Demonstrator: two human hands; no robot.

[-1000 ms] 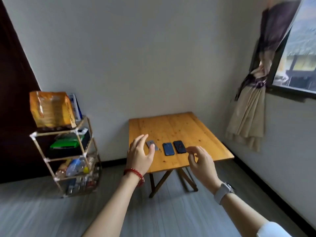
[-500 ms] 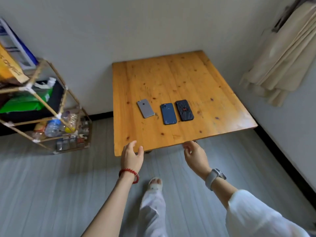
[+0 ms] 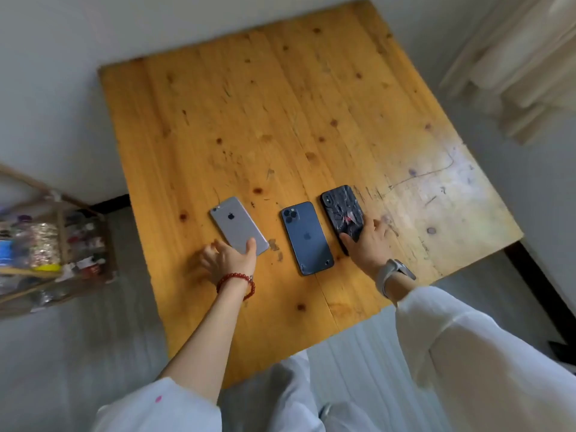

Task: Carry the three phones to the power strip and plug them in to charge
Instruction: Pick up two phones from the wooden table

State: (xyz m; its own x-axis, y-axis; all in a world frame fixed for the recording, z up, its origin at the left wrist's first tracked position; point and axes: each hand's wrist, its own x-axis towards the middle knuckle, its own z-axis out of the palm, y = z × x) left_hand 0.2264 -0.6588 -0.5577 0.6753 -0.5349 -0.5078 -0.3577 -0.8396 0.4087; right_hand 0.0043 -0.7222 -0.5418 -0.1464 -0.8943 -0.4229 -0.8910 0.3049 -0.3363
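Three phones lie face down in a row on the wooden table [image 3: 280, 120]. The silver phone [image 3: 235, 224] is on the left, the dark blue phone [image 3: 307, 238] in the middle and the black patterned phone [image 3: 341, 210] on the right. My left hand [image 3: 229, 260], with a red bead bracelet, covers the silver phone's near end, thumb on one side and fingers on the other. My right hand [image 3: 369, 244], with a watch on its wrist, grips the near end of the black phone. The blue phone is untouched. No power strip is in view.
A wire-and-wood rack [image 3: 53, 244] full of bottles and packets stands on the floor to the left of the table. A cream curtain [image 3: 514, 63] hangs at the top right. The grey floor [image 3: 78, 353] and my white trouser legs show below the table's near edge.
I have stepped up to the table and now look down on it. Both hands moved forward from the near edge onto the outer phones.
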